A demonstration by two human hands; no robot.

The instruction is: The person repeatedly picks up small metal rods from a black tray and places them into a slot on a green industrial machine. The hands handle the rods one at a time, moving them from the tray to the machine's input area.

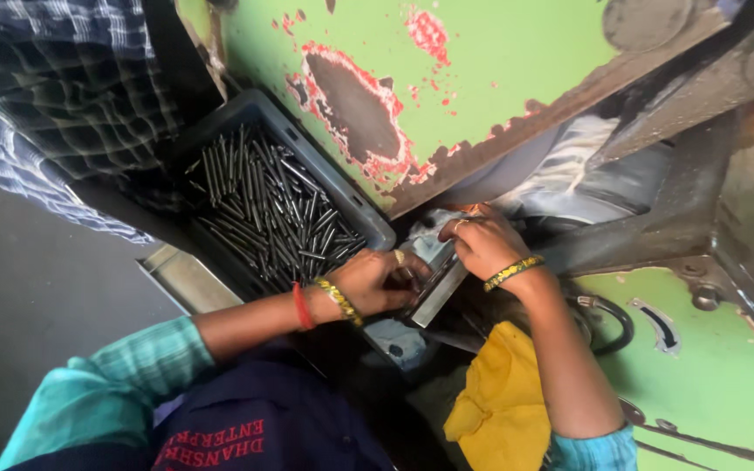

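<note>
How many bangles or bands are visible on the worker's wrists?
3. The left wrist carries a red band and a gold bangle; the right wrist carries one gold bangle. More may be hidden beneath the wrists.

Crate (355, 202) at ten o'clock of the hands, wedged under the machine panel (499, 78), filled with loose metal rods (272, 209). Left hand (377, 279) at the crate's five o'clock corner, touching a metal guide block (436, 288). Right hand (482, 244) just beside, at two o'clock. Cloth (499, 401) at six o'clock, below both wrists.
</note>
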